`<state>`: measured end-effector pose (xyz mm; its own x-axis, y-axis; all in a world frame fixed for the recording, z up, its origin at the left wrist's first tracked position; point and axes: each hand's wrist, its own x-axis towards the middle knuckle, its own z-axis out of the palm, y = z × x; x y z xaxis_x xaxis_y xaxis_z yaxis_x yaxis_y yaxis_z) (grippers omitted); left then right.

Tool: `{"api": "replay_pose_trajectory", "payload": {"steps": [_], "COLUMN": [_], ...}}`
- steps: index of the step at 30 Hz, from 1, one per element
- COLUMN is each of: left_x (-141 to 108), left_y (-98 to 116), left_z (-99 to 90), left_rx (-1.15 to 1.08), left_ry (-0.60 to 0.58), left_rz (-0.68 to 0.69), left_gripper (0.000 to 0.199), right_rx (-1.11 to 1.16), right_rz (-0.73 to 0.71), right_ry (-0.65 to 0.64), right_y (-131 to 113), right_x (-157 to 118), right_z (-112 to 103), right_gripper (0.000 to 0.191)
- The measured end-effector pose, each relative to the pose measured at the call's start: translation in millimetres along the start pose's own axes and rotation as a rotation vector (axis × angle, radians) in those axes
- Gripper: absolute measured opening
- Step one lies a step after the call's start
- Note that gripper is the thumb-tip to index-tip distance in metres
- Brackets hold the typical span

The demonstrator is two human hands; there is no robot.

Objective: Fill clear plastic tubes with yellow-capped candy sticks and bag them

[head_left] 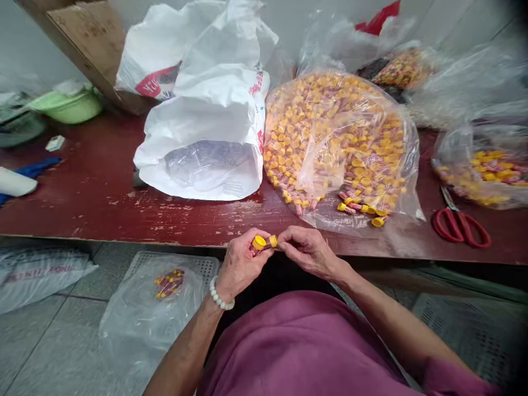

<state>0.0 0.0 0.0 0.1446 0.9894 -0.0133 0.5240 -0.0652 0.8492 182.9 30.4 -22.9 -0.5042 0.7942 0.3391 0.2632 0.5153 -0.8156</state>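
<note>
My left hand [241,264], with a white bead bracelet [219,293] at the wrist, grips a small tube with yellow caps [264,242] just below the table edge. My right hand [307,252] pinches the tube's other end between its fingertips. Pinkish-red contents show faintly between the caps. Beyond my hands, a large clear plastic bag [338,143] holds a mass of similar yellow-capped pieces. Several loose ones [363,209] lie at its mouth, a short way from my fingers. A clear bag [136,313] on the floor below my left hand holds a few more.
The worn red-painted table [165,214] carries a white sack [198,176] of clear plastic, red scissors [461,227] and another filled bag [482,170]. A green basin [66,107] stands at far left. A white sack [41,275] lies on the tiled floor.
</note>
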Motion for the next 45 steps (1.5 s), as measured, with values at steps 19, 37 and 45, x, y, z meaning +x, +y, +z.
{"api": "replay_pose_trajectory", "payload": {"steps": [19,37,45], "left_x": [16.1,2.2,-3.4], "left_y": [-45.8,-36.9,-31.8], "left_z": [38.6,13.6,5.1], "left_rx": [-0.104,-0.761,-0.934], "left_ry": [-0.005,-0.253,-0.403], "left_rz": [-0.069,-0.330,-0.468], "left_gripper": [0.019,0.032,0.032], "right_rx": [-0.031,0.142,0.050], "right_rz": [0.213,-0.003,-0.099], "right_ry": [0.017,-0.153,-0.132], "right_y": [38.8,24.7,13.2], "right_x": [-9.8,7.1,2.0], "right_z": [12.0,3.7,4.2], "right_gripper": [0.009,0.017,0.014]}}
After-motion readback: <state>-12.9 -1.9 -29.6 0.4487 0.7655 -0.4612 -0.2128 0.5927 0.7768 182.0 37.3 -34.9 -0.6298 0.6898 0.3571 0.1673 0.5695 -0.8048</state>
